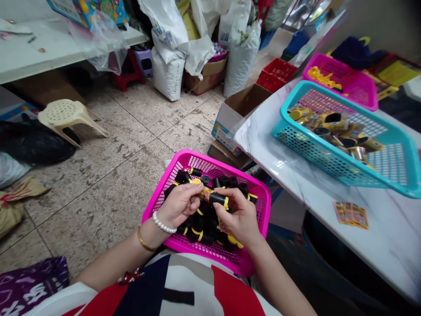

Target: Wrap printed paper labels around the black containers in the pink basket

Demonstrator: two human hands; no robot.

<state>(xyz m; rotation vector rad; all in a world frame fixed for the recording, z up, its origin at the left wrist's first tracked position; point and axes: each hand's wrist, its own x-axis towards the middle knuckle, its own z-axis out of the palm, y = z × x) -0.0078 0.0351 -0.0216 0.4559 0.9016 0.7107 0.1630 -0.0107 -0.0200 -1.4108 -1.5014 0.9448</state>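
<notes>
A small black tube with a yellow end (219,199) is gripped between the thumb and fingers of my right hand (241,215). Around its left part sits a colourful orange label (206,193). My left hand (182,204) pinches at that label's left end, its other fingers curled in. Under my right palm shows a further bit of printed orange sticker (223,227), partly hidden. Both hands are above a pink plastic basket (266,206), which holds many black tubes with yellow parts (197,232).
Right of me, a marble-patterned table (296,184) carries a turquoise basket (371,173) of labelled tubes, a pink basket (358,87) with yellow parts and a stack of stickers (351,214). Open cardboard box (226,118), cream stool (66,114) and white sacks (169,70) stand on the floor.
</notes>
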